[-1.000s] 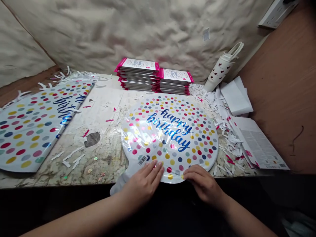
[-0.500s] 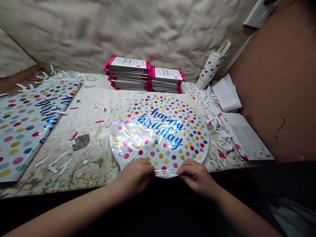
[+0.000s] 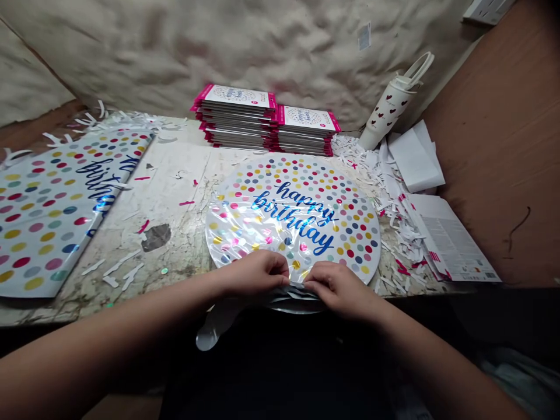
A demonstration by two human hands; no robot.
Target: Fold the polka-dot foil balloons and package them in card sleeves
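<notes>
A flat round foil balloon (image 3: 350,216), white with coloured dots and blue "happy birthday" lettering, lies at the front of the worktable. My left hand (image 3: 262,272) pinches its near edge between thumb and fingers. Close beside it, my right hand (image 3: 335,286) is closed on the same edge. The top layer is raised and bunched at my fingertips, with silvery folds beneath. A pale tail of the balloon hangs past the table edge, below my left wrist.
More dotted foil balloons (image 3: 48,221) lie folded at the left. Packaged balloons (image 3: 238,119) stand in two stacks at the back. A heart-patterned bottle (image 3: 387,114), paper shreds (image 3: 396,233) and printed cards (image 3: 455,239) occupy the right side of the table (image 3: 175,175).
Both hands have drawn closer together and lifted the balloon's near edge up and away from me. Its tail now shows below the edge. The view has shifted slightly.
</notes>
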